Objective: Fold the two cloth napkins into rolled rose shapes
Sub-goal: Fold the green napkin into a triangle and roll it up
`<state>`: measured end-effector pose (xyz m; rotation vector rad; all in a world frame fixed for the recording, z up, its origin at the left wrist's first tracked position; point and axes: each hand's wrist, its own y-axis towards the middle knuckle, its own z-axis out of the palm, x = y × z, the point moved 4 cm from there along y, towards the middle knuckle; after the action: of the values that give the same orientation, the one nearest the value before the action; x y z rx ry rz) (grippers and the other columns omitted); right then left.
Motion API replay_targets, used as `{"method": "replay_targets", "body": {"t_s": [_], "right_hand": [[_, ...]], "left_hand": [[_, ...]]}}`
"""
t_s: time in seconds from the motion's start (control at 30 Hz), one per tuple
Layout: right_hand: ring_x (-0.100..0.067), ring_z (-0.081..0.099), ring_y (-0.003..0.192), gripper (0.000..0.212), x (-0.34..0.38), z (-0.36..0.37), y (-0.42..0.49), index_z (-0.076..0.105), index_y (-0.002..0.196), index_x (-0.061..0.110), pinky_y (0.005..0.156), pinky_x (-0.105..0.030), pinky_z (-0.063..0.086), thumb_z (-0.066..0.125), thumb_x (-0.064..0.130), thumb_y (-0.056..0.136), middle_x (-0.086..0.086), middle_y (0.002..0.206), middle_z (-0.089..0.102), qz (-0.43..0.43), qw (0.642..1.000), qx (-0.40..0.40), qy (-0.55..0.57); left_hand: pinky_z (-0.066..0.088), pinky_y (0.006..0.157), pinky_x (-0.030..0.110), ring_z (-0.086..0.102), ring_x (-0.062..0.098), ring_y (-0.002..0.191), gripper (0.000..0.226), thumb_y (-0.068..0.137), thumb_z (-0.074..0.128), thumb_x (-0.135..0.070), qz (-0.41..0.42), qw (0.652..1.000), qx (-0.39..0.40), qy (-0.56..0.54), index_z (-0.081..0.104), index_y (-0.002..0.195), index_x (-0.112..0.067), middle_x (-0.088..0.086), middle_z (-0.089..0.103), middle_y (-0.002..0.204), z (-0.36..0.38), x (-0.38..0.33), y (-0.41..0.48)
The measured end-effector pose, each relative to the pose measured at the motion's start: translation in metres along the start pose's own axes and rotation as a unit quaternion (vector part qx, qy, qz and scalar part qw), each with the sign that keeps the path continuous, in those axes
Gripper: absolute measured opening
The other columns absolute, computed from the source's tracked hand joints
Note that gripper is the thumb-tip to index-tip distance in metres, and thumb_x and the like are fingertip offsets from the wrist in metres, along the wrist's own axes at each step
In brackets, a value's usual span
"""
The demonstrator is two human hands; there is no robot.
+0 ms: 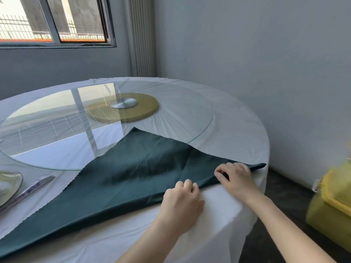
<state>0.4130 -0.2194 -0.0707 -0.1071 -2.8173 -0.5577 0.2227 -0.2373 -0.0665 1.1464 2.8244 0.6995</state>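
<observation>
Far left of your hands: a glass plate (8,184) at the frame edge, and a wrapped stick-like item (32,187) just beside it, possibly chopsticks, too blurred to tell. Beyond your hands, a glass turntable (57,133) sits on a gold disc (136,111), over the white tablecloth (237,130). The dark green napkin (123,177) lies as a flat triangle. Its tip points away from you onto the turntable, and its long folded edge runs from far left of your left hand to just past your right. Your left hand (182,202) has its fingers curled onto that folded edge, gripping it. Your right hand (235,179), just beside it, pinches the same edge near the right corner, fingers curled. A yellow bin-like object (332,205) is well right of your right hand, off the table.
</observation>
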Motion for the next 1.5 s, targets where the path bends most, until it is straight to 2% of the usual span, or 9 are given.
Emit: {"method": "replay_targets", "body": {"t_s": [0.17,0.3,0.47,0.7,0.8,0.97,1.3,1.4,1.5], "right_hand": [[-0.011,0.045,0.071,0.009,-0.007,0.002,0.002,0.061,0.078,0.029,0.083,-0.027,0.031,0.069,0.033,0.08,0.016,0.064,0.045,0.036,0.999,-0.025,0.0],[-0.017,0.054,0.082,0.014,-0.006,0.003,-0.002,0.066,0.082,0.025,0.084,-0.029,0.034,0.074,0.032,0.074,0.009,0.081,0.06,0.043,0.996,-0.072,-0.013],[-0.016,0.05,0.121,0.039,0.041,0.008,-0.028,0.069,0.107,0.02,0.104,-0.028,0.024,0.043,0.04,0.086,-0.001,0.126,0.061,-0.093,0.995,-0.035,0.013],[0.003,-0.013,0.137,0.092,0.031,0.015,-0.038,0.013,0.146,0.041,0.111,-0.02,-0.011,-0.012,0.079,0.066,0.018,0.152,-0.001,-0.071,0.98,0.188,-0.003],[0.005,-0.017,0.135,0.089,0.018,0.014,-0.034,0.004,0.143,0.047,0.112,-0.022,-0.012,-0.016,0.082,0.064,0.022,0.15,-0.007,-0.072,0.974,0.215,-0.03],[0.006,-0.018,0.136,0.075,-0.005,0.008,-0.022,-0.005,0.132,0.058,0.111,-0.02,-0.011,-0.014,0.086,0.063,0.023,0.148,-0.011,-0.082,0.966,0.244,-0.033],[-0.009,-0.019,0.14,0.087,-0.069,-0.007,-0.01,-0.017,0.133,0.053,0.112,-0.029,-0.009,-0.021,0.089,0.054,0.004,0.155,-0.018,-0.002,0.962,0.257,-0.096],[-0.012,-0.017,0.142,0.09,-0.066,-0.012,-0.01,-0.021,0.134,0.045,0.115,-0.035,-0.009,-0.025,0.086,0.054,0.001,0.156,-0.017,0.021,0.957,0.26,-0.125],[-0.008,-0.023,0.14,0.09,-0.035,-0.015,-0.01,-0.024,0.137,0.033,0.116,-0.036,-0.012,-0.024,0.081,0.06,0.004,0.152,-0.024,-0.004,0.969,0.208,-0.132]], "left_hand": [[0.023,0.046,0.028,0.049,0.018,0.058,0.049,0.082,0.034,-0.048,-0.012,1.0,-0.018,-0.019,0.071,0.089,-0.018,-0.006,0.06,0.075,0.012,0.002,0.001],[0.045,0.081,0.036,0.064,0.022,0.088,0.055,0.094,0.026,-0.047,-0.026,0.996,0.015,-0.08,0.071,0.107,-0.019,-0.007,0.068,0.111,0.028,0.008,-0.004],[0.054,0.082,0.036,0.064,0.013,0.107,0.074,0.098,0.004,-0.046,-0.05,0.985,0.113,-0.118,0.072,0.107,-0.021,-0.008,0.067,0.116,0.035,0.012,-0.004],[0.052,0.084,0.039,0.063,0.014,0.11,0.074,0.097,0.005,-0.049,-0.042,0.979,0.158,-0.123,0.071,0.11,-0.018,-0.004,0.066,0.118,0.036,0.01,-0.006],[0.041,0.099,0.039,0.052,0.015,0.123,0.081,0.094,-0.004,-0.053,-0.055,0.975,0.17,-0.135,0.062,0.124,-0.017,-0.004,0.05,0.135,0.035,0.011,-0.006],[-0.016,0.108,0.03,-0.022,0.008,0.135,0.11,0.055,-0.036,-0.063,-0.026,0.971,0.191,-0.138,-0.004,0.15,-0.02,-0.009,-0.018,0.15,0.026,0.007,-0.003],[-0.018,0.108,0.029,-0.027,0.005,0.13,0.097,0.066,-0.03,-0.066,-0.026,0.969,0.195,-0.147,-0.007,0.15,-0.022,-0.013,-0.021,0.148,0.026,0.006,-0.003],[-0.007,0.113,0.032,-0.009,0.009,0.142,0.096,0.07,-0.027,-0.061,-0.046,0.971,0.177,-0.155,0.007,0.151,-0.02,-0.012,-0.01,0.149,0.025,0.007,-0.002],[0.044,0.097,0.038,0.054,0.013,0.122,0.079,0.094,-0.004,-0.05,-0.063,0.968,0.205,-0.129,0.063,0.124,-0.019,-0.005,0.054,0.134,0.03,0.01,-0.004]]}}
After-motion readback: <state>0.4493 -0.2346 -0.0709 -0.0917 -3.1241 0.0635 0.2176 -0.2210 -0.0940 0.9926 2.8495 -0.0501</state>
